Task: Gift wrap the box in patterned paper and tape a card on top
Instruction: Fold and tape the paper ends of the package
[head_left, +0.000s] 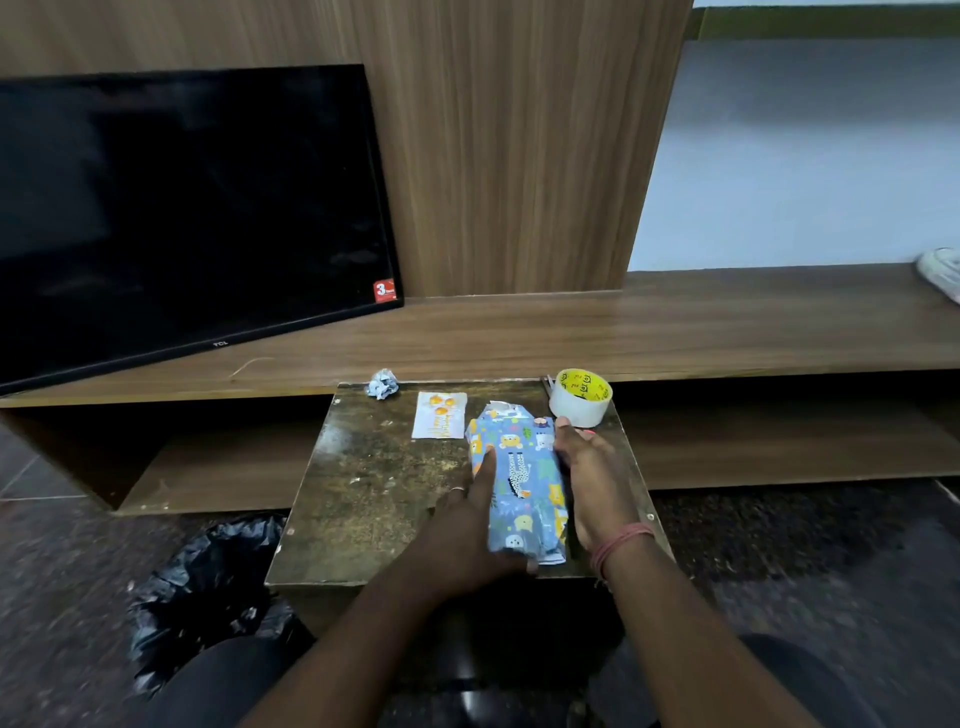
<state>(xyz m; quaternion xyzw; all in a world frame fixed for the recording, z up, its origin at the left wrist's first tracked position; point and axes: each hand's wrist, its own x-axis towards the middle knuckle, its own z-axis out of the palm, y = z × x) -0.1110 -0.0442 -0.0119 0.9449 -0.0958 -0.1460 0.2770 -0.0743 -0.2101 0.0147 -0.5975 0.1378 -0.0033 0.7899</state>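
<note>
Lying lengthwise on the small worn desk (363, 478), the box (519, 478) is already covered in blue patterned paper printed with cartoon animals, and it is flanked by both hands. The left hand (470, 525) is laid flat along the box's left side, fingers straight and pointing far, the index finger pressed onto the paper's top left edge. The right hand (592, 478) is set against the right side, fingers extended and close together, pressing the paper in; a pink thread band is worn at that wrist. At the far end of the box a folded flap of paper is seen sticking up. The card (439, 415), white with orange shapes, is lying flat just beyond and left of the box, apart from it. A roll of clear tape (581, 397) with a yellow core is standing at the desk's far right corner, near the right fingertips. A crumpled paper scrap (383, 384) sits at the far left edge.
</note>
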